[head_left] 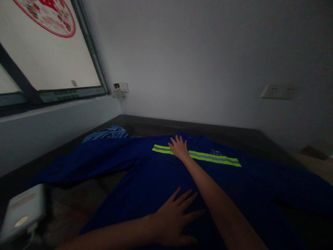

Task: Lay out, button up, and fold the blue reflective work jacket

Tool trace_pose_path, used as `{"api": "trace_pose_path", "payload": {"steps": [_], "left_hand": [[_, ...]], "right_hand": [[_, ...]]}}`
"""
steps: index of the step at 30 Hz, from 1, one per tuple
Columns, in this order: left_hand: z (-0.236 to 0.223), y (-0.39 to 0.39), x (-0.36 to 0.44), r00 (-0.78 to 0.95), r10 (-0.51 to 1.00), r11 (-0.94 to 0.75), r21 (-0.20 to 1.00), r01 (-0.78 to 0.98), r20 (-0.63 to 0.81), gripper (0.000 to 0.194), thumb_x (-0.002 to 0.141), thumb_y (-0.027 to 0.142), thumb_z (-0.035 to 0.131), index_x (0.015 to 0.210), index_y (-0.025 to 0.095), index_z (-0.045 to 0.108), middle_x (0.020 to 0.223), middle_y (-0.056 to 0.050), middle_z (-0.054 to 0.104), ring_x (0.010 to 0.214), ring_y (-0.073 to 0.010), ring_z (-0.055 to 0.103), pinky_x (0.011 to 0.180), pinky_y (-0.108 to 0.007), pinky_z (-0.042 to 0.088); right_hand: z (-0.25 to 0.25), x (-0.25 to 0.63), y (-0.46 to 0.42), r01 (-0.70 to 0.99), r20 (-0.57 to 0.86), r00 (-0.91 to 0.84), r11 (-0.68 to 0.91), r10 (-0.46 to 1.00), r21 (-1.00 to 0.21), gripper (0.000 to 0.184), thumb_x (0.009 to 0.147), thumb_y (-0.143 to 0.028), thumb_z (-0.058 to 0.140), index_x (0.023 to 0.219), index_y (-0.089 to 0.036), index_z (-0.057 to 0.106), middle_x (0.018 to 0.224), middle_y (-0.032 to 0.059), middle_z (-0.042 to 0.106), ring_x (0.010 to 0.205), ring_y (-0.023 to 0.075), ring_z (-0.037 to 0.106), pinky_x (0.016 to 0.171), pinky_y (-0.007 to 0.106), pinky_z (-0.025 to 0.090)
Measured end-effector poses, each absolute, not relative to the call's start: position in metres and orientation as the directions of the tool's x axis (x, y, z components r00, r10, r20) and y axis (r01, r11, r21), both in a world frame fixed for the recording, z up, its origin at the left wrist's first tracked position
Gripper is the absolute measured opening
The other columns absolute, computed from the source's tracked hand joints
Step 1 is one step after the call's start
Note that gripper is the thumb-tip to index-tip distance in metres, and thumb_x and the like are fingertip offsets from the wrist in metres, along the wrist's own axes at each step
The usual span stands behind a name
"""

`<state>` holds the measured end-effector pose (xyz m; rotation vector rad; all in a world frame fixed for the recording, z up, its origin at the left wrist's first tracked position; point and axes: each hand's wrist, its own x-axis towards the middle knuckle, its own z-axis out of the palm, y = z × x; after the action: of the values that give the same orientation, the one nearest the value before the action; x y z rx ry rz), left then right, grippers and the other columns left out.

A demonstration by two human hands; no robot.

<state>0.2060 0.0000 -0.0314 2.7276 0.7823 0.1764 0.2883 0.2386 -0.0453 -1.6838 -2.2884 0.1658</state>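
A dark blue work jacket [145, 177] with a yellow-green reflective stripe [215, 158] lies spread flat on a dark table [234, 133]. My left hand [175, 218] rests flat on the near part of the jacket, fingers spread apart. My right hand [178, 146] reaches far forward and lies flat on the reflective stripe near the collar, fingers stretched out. Neither hand holds anything. One sleeve [85, 161] stretches out to the left.
A lighter blue garment [109, 133] lies bunched at the back left of the table. A white device [23, 211] sits at the near left edge. Wall sockets [279, 91] and a window [47, 52] with a red round sticker border the table.
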Motion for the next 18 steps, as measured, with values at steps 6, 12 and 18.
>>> {"api": "trace_pose_path", "payload": {"steps": [6, 12, 18], "left_hand": [[-0.025, 0.000, 0.202, 0.848, 0.525, -0.820, 0.309, 0.481, 0.073, 0.064, 0.090, 0.057, 0.036, 0.145, 0.027, 0.023, 0.155, -0.011, 0.016, 0.141, -0.0312, 0.012, 0.109, -0.060, 0.019], [-0.010, 0.010, 0.200, 0.777, 0.617, -0.697, 0.544, 0.467, 0.123, 0.041, 0.093, 0.042, 0.043, 0.128, 0.021, 0.049, 0.135, -0.007, 0.050, 0.131, -0.0215, 0.040, 0.109, -0.043, 0.032], [0.016, 0.074, 0.098, 0.258, 0.919, -0.392, 0.754, 0.528, 0.297, 0.033, 0.089, 0.029, 0.048, 0.119, 0.018, 0.055, 0.116, -0.008, 0.062, 0.107, -0.0174, 0.058, 0.097, -0.035, 0.044]], "right_hand": [[-0.068, 0.276, 0.245, 0.942, 0.044, -0.223, 0.227, 0.974, -0.247, 0.065, 0.091, -0.063, 0.017, 0.145, -0.030, 0.028, 0.155, 0.0106, 0.017, 0.141, 0.0357, 0.009, 0.106, 0.061, 0.003], [-0.075, 0.281, 0.244, 0.934, 0.150, -0.222, 0.254, 0.964, -0.252, 0.063, 0.092, -0.061, 0.019, 0.142, -0.027, 0.036, 0.151, 0.0109, 0.027, 0.139, 0.0346, 0.019, 0.106, 0.061, 0.011], [-0.071, 0.280, 0.242, 0.896, 0.366, -0.290, 0.385, 0.884, -0.221, 0.049, 0.097, -0.044, 0.027, 0.132, -0.019, 0.050, 0.142, 0.0110, 0.044, 0.134, 0.0267, 0.030, 0.109, 0.055, 0.014]]}}
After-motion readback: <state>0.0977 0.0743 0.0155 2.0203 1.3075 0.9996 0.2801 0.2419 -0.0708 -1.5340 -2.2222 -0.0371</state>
